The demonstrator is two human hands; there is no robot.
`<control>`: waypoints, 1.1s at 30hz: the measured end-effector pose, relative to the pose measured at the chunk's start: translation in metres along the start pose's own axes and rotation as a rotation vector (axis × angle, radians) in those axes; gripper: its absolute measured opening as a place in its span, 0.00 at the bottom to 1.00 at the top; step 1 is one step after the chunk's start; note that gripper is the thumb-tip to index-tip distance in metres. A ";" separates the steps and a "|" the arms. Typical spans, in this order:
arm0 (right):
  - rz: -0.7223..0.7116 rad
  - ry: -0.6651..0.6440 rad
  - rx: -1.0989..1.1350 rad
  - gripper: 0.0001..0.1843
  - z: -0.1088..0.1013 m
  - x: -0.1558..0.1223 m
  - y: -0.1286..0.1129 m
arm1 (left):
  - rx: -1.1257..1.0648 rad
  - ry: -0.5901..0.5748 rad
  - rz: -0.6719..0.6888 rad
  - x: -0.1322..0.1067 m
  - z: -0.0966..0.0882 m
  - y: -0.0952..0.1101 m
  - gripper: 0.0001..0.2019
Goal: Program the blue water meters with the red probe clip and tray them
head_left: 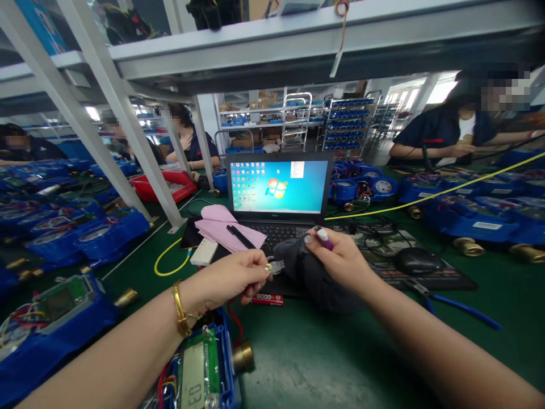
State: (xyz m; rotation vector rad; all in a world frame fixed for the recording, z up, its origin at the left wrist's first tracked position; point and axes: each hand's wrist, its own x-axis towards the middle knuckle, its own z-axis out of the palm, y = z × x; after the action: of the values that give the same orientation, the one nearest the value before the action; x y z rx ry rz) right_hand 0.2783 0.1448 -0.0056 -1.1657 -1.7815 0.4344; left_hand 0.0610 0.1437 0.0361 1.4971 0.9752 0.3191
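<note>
My left hand is closed in a pinch on a small metal fork-shaped piece with short prongs, in front of the laptop keyboard. Dark grey cloth, perhaps a pouch or a cap, is gripped in my right hand. A short purple stick with a white end also sticks out between those fingers; its kind is unclear. Just below my left hand lies a red-labelled strip. Under my left forearm sits a blue meter with an exposed display and a brass fitting.
An open laptop stands ahead, with pink sheets and a black pen to its left. To the right lie a mouse and blue-handled pliers. Blue meters line both sides. A shelf spans overhead; people sit beyond.
</note>
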 end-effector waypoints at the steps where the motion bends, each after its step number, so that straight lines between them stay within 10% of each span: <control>1: -0.006 -0.028 0.010 0.14 0.003 -0.001 -0.003 | -0.003 0.002 0.000 0.001 0.000 0.000 0.12; 9: -0.089 -0.203 0.084 0.10 0.025 -0.012 -0.021 | 0.016 -0.011 -0.001 0.002 -0.001 -0.005 0.13; 18: -0.094 -0.108 0.131 0.12 0.033 -0.015 -0.019 | -0.027 -0.068 -0.020 0.003 0.003 0.000 0.13; 33: -0.104 -0.352 -0.367 0.12 -0.021 0.003 0.000 | 0.006 -0.013 -0.012 -0.002 0.001 0.007 0.14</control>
State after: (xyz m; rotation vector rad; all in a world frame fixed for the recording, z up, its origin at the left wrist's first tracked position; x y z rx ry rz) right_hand 0.2961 0.1430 0.0066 -1.2966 -2.2873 0.2671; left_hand 0.0636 0.1422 0.0432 1.4961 0.9754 0.2974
